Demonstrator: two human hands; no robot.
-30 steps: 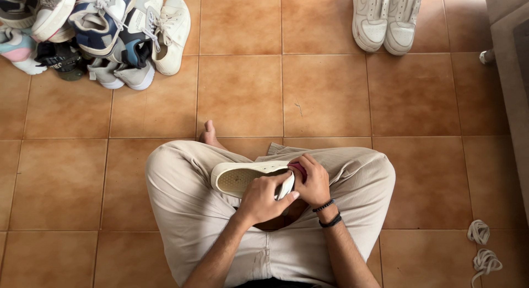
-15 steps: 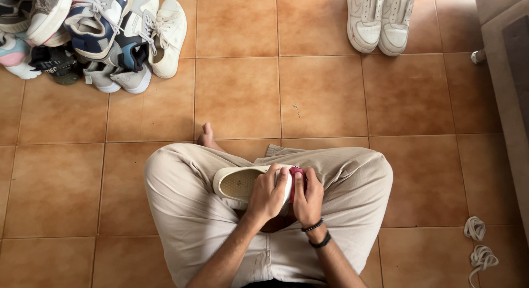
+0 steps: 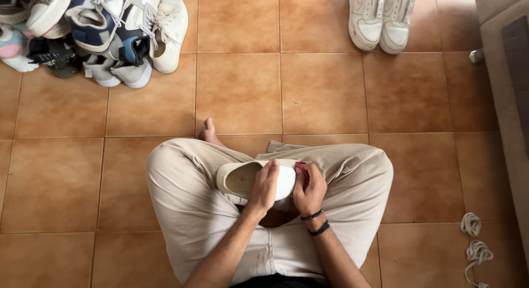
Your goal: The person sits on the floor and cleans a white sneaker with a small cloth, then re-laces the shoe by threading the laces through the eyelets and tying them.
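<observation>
Both hands grip white shoe; pink item, perhaps cloth, mostly hidden.

The person wears loose beige trousers, creased at the knees. The forearms are bare, with no sleeves showing. Two dark bracelets circle the right wrist, one beaded, one plain. A bare foot shows just beyond the trousers.

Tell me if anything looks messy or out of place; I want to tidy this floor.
Yes. The shoes at top left lie in a jumbled heap, some on their sides, unlike the white pair set side by side. Loose laces lie on the tiles at lower right. Both hands, left and right, hold a white shoe.
</observation>
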